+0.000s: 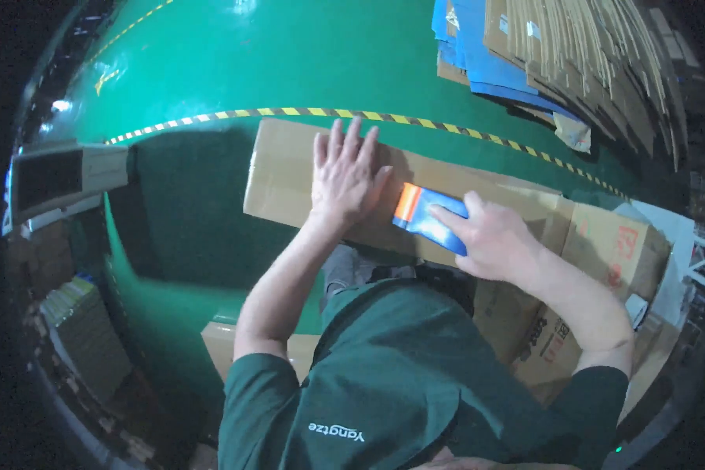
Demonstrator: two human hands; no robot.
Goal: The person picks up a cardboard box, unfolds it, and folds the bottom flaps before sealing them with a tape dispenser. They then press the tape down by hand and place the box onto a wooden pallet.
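Observation:
A long brown cardboard box (278, 168) lies across in front of my body. My left hand (345, 176) rests flat on its top, the fingers stretched out and slightly apart. To the right of it, my right hand (497, 235) is closed round a blue tape dispenser (439, 222) with an orange front end. The index finger stretches along the dispenser's blue side, and the orange end faces my left hand, low over the cardboard. The dispenser overlaps the box in this view, and its underside is hidden.
A printed carton (615, 243) stands at the box's right end. Stacked flat cardboard sheets (572, 47) with blue sheets (509, 86) are at the upper right. Yellow-black tape (415, 121) crosses the green floor (290, 55). Another stack (86, 337) stands at the left.

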